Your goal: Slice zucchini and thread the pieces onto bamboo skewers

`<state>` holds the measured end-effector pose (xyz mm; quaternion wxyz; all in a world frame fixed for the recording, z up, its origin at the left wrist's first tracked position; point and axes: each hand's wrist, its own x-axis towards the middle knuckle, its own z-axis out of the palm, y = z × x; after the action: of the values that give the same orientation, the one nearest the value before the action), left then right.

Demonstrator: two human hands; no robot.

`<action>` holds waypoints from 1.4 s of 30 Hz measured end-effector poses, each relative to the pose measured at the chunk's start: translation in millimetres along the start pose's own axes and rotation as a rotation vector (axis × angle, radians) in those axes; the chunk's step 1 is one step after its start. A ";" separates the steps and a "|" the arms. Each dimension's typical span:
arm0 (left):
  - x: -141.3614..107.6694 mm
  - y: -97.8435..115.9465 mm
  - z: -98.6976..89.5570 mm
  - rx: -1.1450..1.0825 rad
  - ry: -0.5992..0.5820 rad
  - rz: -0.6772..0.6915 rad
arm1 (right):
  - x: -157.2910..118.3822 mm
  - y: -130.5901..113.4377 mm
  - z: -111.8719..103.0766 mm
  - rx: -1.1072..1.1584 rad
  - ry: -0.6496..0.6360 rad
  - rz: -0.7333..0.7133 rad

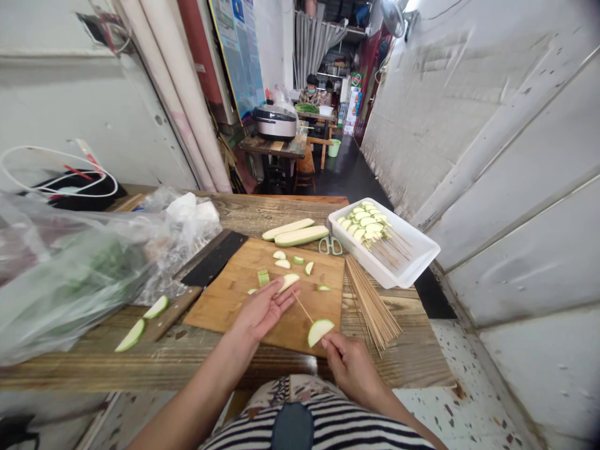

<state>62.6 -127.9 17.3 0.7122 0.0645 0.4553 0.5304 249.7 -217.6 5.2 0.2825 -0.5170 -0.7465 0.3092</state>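
Observation:
Over the cutting board point(220, 303), my left hand point(262, 311) is palm up, with a pale half-moon zucchini slice point(289, 282) held between thumb and fingers. My right hand point(349, 362) grips a thin wooden skewer point(304, 309) near its lower end. One zucchini slice point(320, 332) is threaded on that skewer, just above my right fingers. The skewer's far end points at the slice in my left hand; whether it touches cannot be made out. Several loose zucchini pieces point(282, 264) lie on the board beyond my hands.
Right of the board lies a bundle of skewers point(370, 306). A white tray point(417, 250) holds filled skewers. Scissors point(330, 245) and peeled zucchini lengths point(300, 235) sit behind. Left are a cleaver point(206, 265), two slices point(130, 335) and plastic bags point(84, 269). A person point(310, 92) sits far back.

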 end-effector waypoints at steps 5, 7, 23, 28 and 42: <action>-3.2 -1.1 2.9 0.009 0.000 0.018 | 0.7 -0.6 0.3 0.003 0.000 0.012; -4.2 -2.0 3.1 0.006 -0.002 0.019 | 0.3 -0.8 0.2 -0.003 0.002 0.017; -6.2 -4.5 5.5 -0.005 0.014 0.010 | -1.3 -0.9 -1.6 -0.017 0.004 0.007; -5.6 -4.7 6.3 -0.021 0.023 0.019 | -1.2 -0.4 -0.9 -0.019 0.008 -0.006; -8.7 -8.1 7.7 -0.005 0.000 0.013 | -2.1 -0.2 -1.5 -0.046 0.014 -0.035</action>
<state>73.6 -135.5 22.1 0.7088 0.0655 0.4537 0.5362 251.3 -219.4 6.1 0.2812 -0.5124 -0.7602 0.2835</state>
